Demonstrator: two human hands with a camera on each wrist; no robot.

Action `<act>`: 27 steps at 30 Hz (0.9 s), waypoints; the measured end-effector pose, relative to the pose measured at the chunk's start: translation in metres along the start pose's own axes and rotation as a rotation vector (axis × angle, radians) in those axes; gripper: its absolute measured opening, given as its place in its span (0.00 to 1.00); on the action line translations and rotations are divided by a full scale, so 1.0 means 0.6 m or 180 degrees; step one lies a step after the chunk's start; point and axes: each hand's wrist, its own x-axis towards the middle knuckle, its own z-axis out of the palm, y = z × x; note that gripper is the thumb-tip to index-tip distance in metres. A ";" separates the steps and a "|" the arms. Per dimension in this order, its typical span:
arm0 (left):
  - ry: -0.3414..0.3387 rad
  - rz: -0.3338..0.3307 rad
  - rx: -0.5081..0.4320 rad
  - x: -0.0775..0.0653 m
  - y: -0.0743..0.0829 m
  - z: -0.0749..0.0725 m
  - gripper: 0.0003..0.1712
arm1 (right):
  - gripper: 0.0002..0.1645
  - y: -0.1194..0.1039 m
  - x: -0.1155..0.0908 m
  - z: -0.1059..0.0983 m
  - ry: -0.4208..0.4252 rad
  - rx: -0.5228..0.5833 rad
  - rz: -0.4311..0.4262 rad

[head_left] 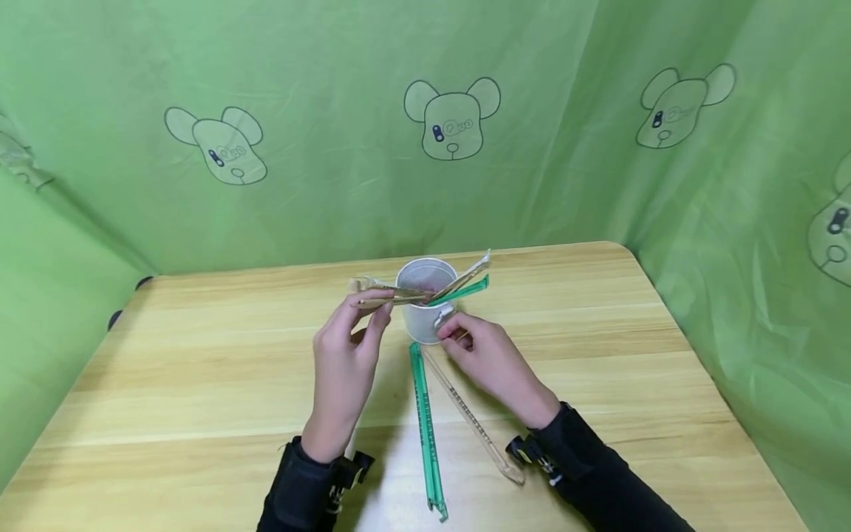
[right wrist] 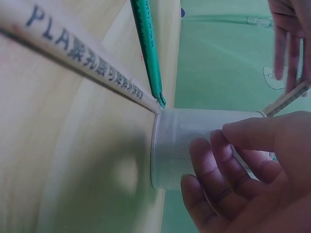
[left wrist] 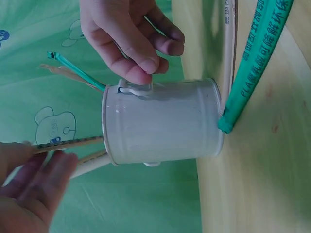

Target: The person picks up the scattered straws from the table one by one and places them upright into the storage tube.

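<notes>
A small white metal bucket (head_left: 420, 324) stands upright on the table. Several paper-wrapped straws lean out of its mouth, among them a green straw (head_left: 468, 290) and a brown straw (head_left: 467, 275) on the right. My left hand (head_left: 346, 358) pinches a brown wrapped straw (left wrist: 73, 142) between thumb and fingers at the left of the rim, its far end inside the bucket. At the bucket's right front, my right hand (head_left: 488, 358) pinches the small white handle (left wrist: 136, 89) on its side with thumb and forefinger.
Two wrapped straws, one green (head_left: 428, 428) and one brown (head_left: 475, 421), lie on the wooden table (head_left: 199, 384) between my forearms, their far ends close to the bucket's base. A green curtain (head_left: 332, 185) with printed bear heads surrounds the table's back and sides.
</notes>
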 end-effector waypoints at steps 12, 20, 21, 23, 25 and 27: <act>0.0017 -0.0401 0.0409 -0.003 -0.021 -0.004 0.12 | 0.06 -0.005 -0.002 0.003 -0.0088 -0.0007 0.0020; 0.0040 -0.0296 0.0479 -0.003 -0.014 0.001 0.16 | 0.06 -0.005 -0.003 0.005 -0.0122 -0.0042 -0.0005; 0.0017 -0.0375 0.0518 -0.003 -0.014 0.001 0.15 | 0.06 -0.004 -0.003 0.006 -0.0130 -0.0045 0.0000; -0.0045 -0.0564 0.0614 -0.004 -0.013 0.000 0.12 | 0.06 -0.002 -0.004 0.008 -0.0176 -0.0074 0.0012; -0.0149 -0.0767 0.0745 -0.005 -0.013 -0.002 0.11 | 0.08 0.002 -0.005 0.012 -0.0260 -0.0152 0.0063; -0.0310 -0.0946 0.0884 -0.008 -0.014 -0.004 0.12 | 0.12 0.005 -0.007 0.018 -0.0363 -0.0255 0.0158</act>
